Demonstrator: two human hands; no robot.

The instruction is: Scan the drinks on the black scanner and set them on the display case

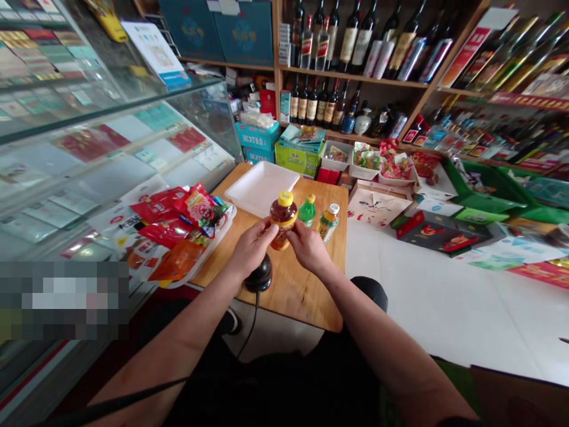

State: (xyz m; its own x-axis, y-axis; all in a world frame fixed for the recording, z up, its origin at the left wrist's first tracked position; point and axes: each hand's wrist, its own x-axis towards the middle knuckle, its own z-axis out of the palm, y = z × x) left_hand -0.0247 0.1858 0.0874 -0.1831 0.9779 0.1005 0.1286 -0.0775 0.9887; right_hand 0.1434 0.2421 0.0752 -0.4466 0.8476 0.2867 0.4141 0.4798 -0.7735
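Between both hands I hold a brown drink bottle (283, 214) with a yellow cap, upright above the wooden table. My left hand (253, 249) grips its left side, thumb across the label. From the right, my right hand (309, 244) closes on the same bottle. Just behind my right hand stand a green bottle (307, 210) with a yellow cap and a clear bottle (328, 223) with a white cap and green label. Below my left hand sits a black rounded device (258, 274) with a cable running toward me.
A white tray (262, 185) lies at the back of the wooden table (302, 290). Another tray at left is heaped with red and orange snack packets (166, 219). A glass display counter (133, 136) flanks the left side. Shelves of wine bottles (351, 35) and snack boxes line the back.
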